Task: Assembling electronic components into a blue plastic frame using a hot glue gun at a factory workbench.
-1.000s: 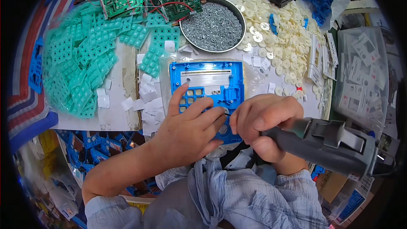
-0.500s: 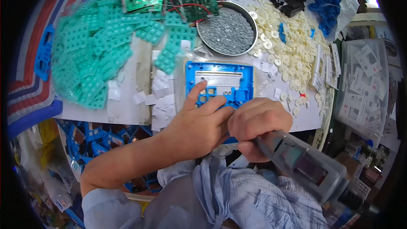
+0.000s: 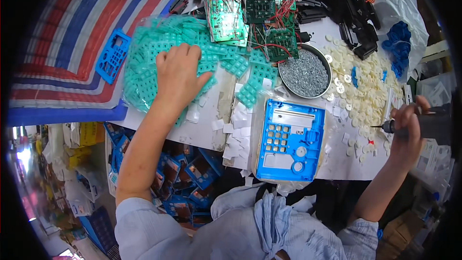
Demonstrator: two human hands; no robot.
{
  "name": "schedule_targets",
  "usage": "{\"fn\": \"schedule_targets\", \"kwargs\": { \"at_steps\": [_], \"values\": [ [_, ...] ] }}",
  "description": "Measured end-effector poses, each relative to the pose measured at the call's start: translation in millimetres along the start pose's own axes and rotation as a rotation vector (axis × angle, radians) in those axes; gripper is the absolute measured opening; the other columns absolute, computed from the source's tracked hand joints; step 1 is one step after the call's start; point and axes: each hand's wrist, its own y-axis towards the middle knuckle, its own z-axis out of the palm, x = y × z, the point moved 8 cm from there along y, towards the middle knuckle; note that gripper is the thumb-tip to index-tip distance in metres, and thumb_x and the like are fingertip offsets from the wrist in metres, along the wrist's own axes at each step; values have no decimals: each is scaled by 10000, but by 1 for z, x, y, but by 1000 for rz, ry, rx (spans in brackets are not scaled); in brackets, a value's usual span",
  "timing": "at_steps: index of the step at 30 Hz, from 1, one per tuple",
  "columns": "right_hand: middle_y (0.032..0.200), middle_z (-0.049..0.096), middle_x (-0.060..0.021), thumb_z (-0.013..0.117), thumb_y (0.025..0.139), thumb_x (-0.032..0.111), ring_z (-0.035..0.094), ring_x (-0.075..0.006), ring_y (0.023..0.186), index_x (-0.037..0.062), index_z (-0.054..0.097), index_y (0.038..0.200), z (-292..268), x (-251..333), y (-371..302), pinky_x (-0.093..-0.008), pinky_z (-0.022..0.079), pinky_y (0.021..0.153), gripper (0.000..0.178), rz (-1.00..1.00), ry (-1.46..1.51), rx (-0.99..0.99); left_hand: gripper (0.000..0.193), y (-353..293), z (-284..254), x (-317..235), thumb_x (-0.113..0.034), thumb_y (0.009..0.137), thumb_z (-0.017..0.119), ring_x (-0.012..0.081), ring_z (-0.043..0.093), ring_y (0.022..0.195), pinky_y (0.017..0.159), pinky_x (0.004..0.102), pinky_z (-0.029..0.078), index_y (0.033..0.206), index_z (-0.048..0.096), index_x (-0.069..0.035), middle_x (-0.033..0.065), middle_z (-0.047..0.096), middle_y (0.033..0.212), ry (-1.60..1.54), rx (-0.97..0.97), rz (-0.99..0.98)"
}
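My left hand (image 3: pixel 180 70) is on the heap of teal rubber keypads (image 3: pixel 144 79) at the left. Its thumb stands apart, the other fingers bend downward and their tips are hidden; no keypad shows in its grasp. At the right, my right hand (image 3: pixel 408 127) is closed around a dark electric screwdriver (image 3: pixel 433 124), its thin bit pointing left above the cream discs. Between the hands lies a blue plastic casing (image 3: pixel 308 137) on a clear-wrapped pad, open side up, with rows of square key holes and a round part in it.
Behind the casing stands a round metal bowl (image 3: pixel 328 78) of small screws. Cream plastic discs (image 3: pixel 365 84) spread to its right. Wired green circuit boards (image 3: pixel 228 19) and black plastic parts (image 3: pixel 358 29) lie at the back. White paper pieces (image 3: pixel 236 144) sit left of the casing; more blue casings (image 3: pixel 199 168) are below the table.
My left hand has gone from the casing to the keypad heap at the left. My right hand has carried the screwdriver away from the casing to the right. The whole view has shifted.
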Motion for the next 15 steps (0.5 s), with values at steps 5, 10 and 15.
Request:
{"fn": "schedule_targets", "kwargs": {
  "at_steps": [5, 10, 15],
  "values": [
    [795, 553, -30, 716, 930, 155, 540, -134, 695, -36, 504, 1351, -3, -10, -10, -370, 509, 798, 508, -1, -66, -22, 447, 14, 11, 9, -311, 793, 836, 308, 623, 1022, 914, 480, 399, 1125, 657, -72, 92, 646, 1072, -5, 88, -119],
    [922, 602, -81, 698, 944, 126, 591, -162, 839, -57, 489, 1370, -5, 4, -3, -406, 530, 854, 508, -53, -121, 22, 433, 24, 13, 6, -304, 807, 818, 293, 631, 1039, 900, 473, 411, 1138, 684, -59, 98, 657, 1102, 132, 172, -107],
    [1212, 602, -181, 693, 949, 129, 625, -335, 1082, -66, 468, 1389, -18, 102, -53, -463, 531, 917, 531, -676, -911, -454, 301, 14, -17, 3, -250, 826, 792, 274, 641, 1006, 874, 449, 431, 1052, 698, -73, 79, 678, 1052, 63, -43, 1]
  ]
}}
